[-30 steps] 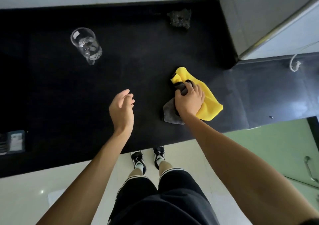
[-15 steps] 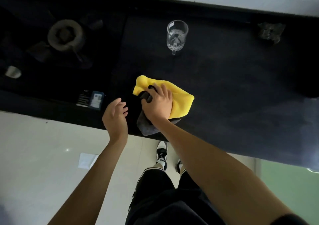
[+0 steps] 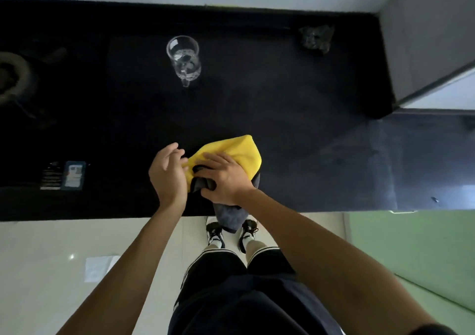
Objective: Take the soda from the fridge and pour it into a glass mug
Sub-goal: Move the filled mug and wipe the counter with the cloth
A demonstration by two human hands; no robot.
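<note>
A clear glass mug (image 3: 184,59) stands upright on the black counter (image 3: 295,103), toward the back, its handle facing me. A yellow and grey cloth (image 3: 239,152) lies at the counter's front edge, its grey end hanging over the edge. My right hand (image 3: 224,179) presses down on the cloth and grips its dark fold. My left hand (image 3: 168,175) hovers just left of the cloth, fingers curled and apart, fingertips at the yellow edge. No soda is in view.
A stove burner (image 3: 12,77) sits at the far left of the counter. A dark crumpled lump (image 3: 316,38) lies at the back right. A small blue-labelled packet (image 3: 73,175) rests front left. A grey-white appliance side (image 3: 424,39) rises at right.
My right hand has kept hold of the cloth while it slid along the counter to the front edge. My left hand has closed in until it touches the cloth's left side.
</note>
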